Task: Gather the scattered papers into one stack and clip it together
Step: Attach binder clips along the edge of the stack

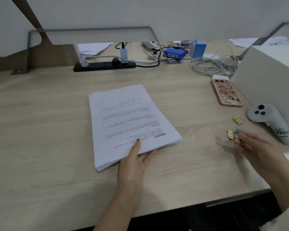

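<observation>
A pale wooden desk fills the frame. At its centre the papers lie in one stack. The left hand grips the stack's near edge, thumb on top. At right, the right hand pinches a binder clip. Clipping is what's left, I'd say.

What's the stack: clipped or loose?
Loose: no clip on the paper stack; left hand grips its edge, right hand pinches a binder clip.

phone case seems to read "hello"; print on papers too small
</observation>
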`<state>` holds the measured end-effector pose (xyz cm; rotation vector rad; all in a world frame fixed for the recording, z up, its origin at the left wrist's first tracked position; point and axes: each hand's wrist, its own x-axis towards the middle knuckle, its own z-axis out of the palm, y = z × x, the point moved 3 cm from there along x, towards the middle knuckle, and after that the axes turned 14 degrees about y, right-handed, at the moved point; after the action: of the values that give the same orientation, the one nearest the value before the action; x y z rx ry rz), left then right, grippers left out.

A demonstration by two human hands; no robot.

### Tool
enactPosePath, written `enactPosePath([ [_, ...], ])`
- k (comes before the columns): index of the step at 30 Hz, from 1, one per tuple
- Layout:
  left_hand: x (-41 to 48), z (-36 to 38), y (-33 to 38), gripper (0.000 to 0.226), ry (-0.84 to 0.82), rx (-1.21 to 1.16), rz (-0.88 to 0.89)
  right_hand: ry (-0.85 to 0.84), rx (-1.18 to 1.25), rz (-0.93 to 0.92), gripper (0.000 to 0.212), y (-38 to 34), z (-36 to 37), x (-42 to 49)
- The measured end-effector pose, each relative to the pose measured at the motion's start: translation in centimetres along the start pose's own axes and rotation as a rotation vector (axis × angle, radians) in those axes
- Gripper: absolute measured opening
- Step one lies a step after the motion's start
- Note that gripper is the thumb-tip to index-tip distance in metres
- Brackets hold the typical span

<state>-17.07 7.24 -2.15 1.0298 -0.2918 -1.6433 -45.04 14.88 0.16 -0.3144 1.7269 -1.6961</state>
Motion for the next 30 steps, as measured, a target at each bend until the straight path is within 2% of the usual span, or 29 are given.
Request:
enactPosePath([
  [3,0.0,0.1,0.1,0.037,0.011,0.007,-0.002,-0.176,0.041,0.103,0.086,0.4,2.6,-3.0],
  [5,0.0,0.2,0.1,0.036,0.039,0.016,0.0,-0.247,0.017,0.109,0.08,1.0,4.9,-5.4],
  [8,0.0,0.3,-0.1,0.032,0.04,0.071,0.001,-0.302,0.014,0.099,0.025,2.5,8.7,-9.1],
  [10,0.1,0.3,-0.3,0.026,0.038,0.153,-0.025,-0.303,-0.019,0.063,0.009,3.6,10.9,-10.8],
  [14,-0.1,0.3,-0.7,0.035,0.038,0.298,-0.098,-0.274,-0.079,-0.046,0.012,5.5,13.2,-12.4],
  [18,-0.5,0.5,-0.6,0.033,0.098,0.345,-0.115,-0.257,-0.139,-0.136,0.013,6.4,13.8,-12.7],
  [23,-0.6,0.4,-0.6,0.043,0.109,0.398,-0.217,-0.233,-0.132,-0.085,0.029,7.3,13.6,-12.1],
  [27,-0.5,0.4,-0.6,0.047,0.072,0.4,-0.247,-0.273,-0.181,-0.075,0.023,7.6,13.7,-11.8],
  [30,-0.5,0.6,-0.1,0.042,0.073,0.346,-0.233,-0.356,-0.375,-0.161,0.016,7.3,13.7,-11.8],
])
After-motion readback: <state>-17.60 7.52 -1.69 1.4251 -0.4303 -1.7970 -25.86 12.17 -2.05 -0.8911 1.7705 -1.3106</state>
